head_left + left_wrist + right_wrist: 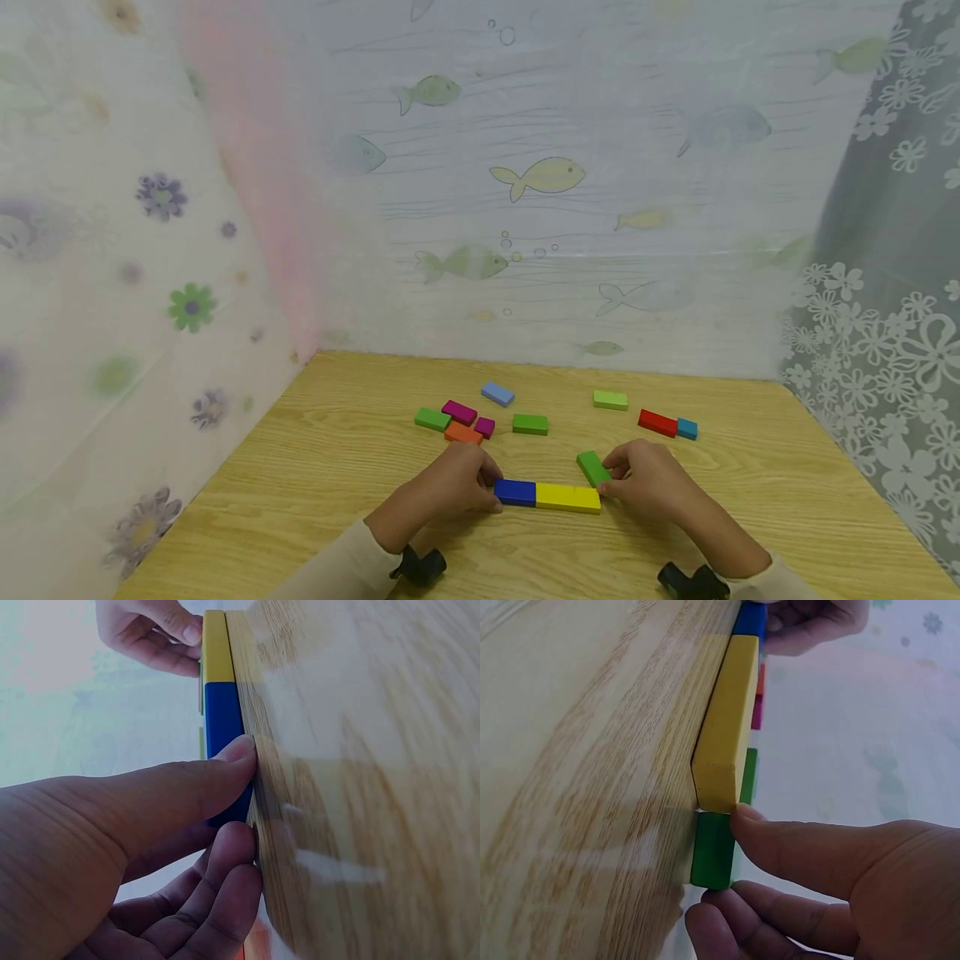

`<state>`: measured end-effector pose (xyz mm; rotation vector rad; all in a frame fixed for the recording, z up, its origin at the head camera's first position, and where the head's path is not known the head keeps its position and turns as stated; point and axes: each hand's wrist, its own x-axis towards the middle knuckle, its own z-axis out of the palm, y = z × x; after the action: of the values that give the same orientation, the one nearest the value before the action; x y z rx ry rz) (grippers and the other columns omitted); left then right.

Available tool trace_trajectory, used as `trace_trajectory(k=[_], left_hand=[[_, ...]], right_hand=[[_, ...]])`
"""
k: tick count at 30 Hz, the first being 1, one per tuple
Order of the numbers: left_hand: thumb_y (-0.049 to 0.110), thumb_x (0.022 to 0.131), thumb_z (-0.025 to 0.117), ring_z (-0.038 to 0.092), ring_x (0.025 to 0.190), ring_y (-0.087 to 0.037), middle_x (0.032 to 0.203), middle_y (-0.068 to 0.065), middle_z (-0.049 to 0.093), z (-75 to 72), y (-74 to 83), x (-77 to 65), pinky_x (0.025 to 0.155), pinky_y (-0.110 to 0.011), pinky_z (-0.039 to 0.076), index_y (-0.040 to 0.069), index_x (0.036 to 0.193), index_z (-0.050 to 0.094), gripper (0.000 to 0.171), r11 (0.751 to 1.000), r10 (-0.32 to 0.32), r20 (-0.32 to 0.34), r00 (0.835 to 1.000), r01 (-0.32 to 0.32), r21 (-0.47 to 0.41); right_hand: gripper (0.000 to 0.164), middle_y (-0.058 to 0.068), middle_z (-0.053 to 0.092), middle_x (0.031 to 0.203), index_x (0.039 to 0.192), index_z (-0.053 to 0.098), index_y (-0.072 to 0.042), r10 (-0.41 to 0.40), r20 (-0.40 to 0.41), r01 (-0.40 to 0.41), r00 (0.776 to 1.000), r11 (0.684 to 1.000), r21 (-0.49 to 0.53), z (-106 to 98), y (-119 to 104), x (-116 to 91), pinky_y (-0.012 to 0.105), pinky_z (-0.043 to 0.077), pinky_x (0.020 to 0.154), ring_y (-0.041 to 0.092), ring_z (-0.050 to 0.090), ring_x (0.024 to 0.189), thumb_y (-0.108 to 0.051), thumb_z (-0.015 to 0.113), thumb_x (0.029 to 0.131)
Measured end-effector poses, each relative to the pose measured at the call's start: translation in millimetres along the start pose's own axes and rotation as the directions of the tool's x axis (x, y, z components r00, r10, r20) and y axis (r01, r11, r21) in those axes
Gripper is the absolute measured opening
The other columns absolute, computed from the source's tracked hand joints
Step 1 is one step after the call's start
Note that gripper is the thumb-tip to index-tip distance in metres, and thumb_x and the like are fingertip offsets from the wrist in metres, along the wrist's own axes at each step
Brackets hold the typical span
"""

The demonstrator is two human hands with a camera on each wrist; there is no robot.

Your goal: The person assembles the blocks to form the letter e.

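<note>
A dark blue block [515, 492] and a longer yellow block [567, 497] lie end to end in a row on the wooden table. My left hand [461, 479] pinches the blue block's left end; the left wrist view shows the thumb on its near side. At the row's other end my right hand [648, 479] holds a green block [593, 469] between thumb and fingers. That block lies at an angle, one end by the yellow block's right corner. In the right wrist view the green block's end [713, 851] sits beside the yellow block [727, 724].
Beyond the hands lie a green block [432, 419], magenta blocks [459, 412], an orange block [463, 432], a light blue block [498, 394], another green block [530, 425], a lime block [611, 400], a red block [657, 422] and a small blue block [687, 428]. Patterned curtains surround the table.
</note>
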<state>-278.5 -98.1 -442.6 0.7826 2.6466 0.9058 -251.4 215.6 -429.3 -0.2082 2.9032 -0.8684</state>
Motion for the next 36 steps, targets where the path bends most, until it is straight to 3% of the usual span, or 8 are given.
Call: trace_trajectory(k=[28, 36], left_hand=[[0.02, 0.077, 0.093, 0.063, 0.077, 0.0, 0.095, 0.007, 0.077, -0.2, -3.5, 2.3, 0.071, -0.021, 0.054, 0.01, 0.108, 0.082, 0.035, 1.0, 0.002, -0.001, 1.0, -0.002, 0.004], [0.021, 0.076, 0.094, 0.063, 0.077, -0.001, 0.095, 0.007, 0.076, -0.6, -2.6, 1.6, 0.072, -0.022, 0.055, 0.01, 0.107, 0.082, 0.035, 1.0, -0.015, -0.005, 1.0, 0.015, 0.003]], right_hand=[[0.033, -0.002, 0.072, 0.094, 0.11, 0.077, -0.009, -0.001, 0.012, 0.001, 1.0, 1.0, 0.006, 0.6, 0.4, 2.7, 0.041, 0.059, 0.081, 0.015, 0.066, 0.09, -0.023, 0.088, 0.082], [0.034, -0.001, 0.071, 0.095, 0.113, 0.076, -0.008, -0.044, -0.018, 0.045, 0.999, 0.999, 0.018, -8.5, 1.3, -0.8, 0.039, 0.059, 0.077, 0.016, 0.067, 0.088, -0.022, 0.087, 0.084]])
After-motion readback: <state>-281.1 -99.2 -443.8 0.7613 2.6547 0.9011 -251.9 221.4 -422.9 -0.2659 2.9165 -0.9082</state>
